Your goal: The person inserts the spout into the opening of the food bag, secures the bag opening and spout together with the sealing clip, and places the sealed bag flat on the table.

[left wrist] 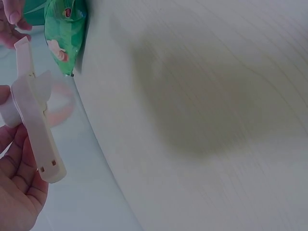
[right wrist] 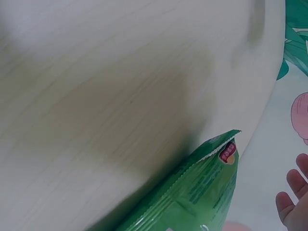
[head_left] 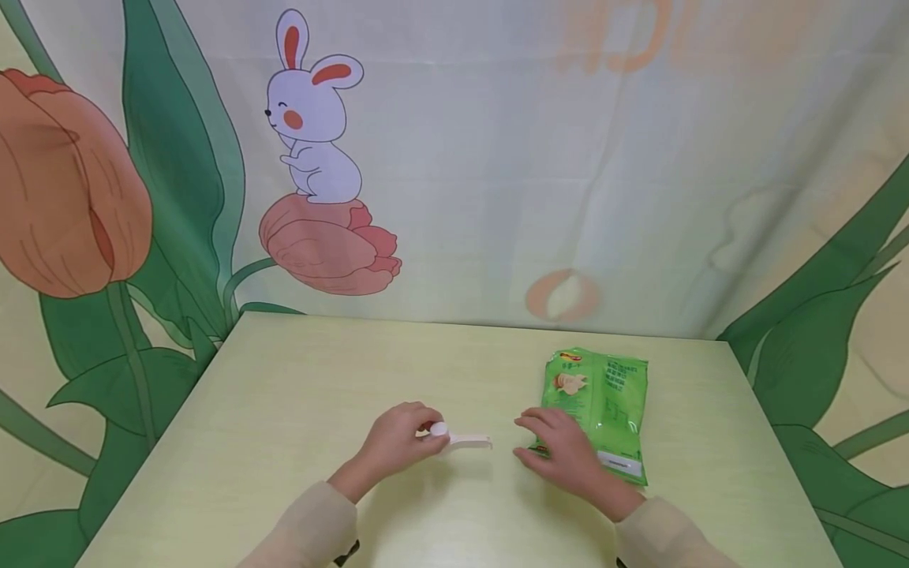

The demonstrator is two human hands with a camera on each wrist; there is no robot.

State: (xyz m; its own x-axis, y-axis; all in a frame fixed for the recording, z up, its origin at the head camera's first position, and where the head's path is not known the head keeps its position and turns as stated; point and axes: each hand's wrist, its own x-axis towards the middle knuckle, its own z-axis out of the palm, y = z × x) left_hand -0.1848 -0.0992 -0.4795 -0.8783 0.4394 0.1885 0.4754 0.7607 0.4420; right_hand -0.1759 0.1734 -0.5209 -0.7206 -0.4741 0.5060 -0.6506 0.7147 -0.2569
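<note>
In the head view my left hand pinches a white plastic bag clip by its round cap, with the thin arm pointing right. The left wrist view shows the clip opened out, its hinged arm swung away from the long body. My right hand holds nothing; its thumb and fingers are spread apart, facing the clip across a small gap. A green snack bag lies on the table, partly covered by that hand. In the right wrist view the fingers appear beyond the bag.
The pale wood-look table reaches back to a hanging cloth printed with a rabbit and tulips. Its back edge runs just behind the snack bag.
</note>
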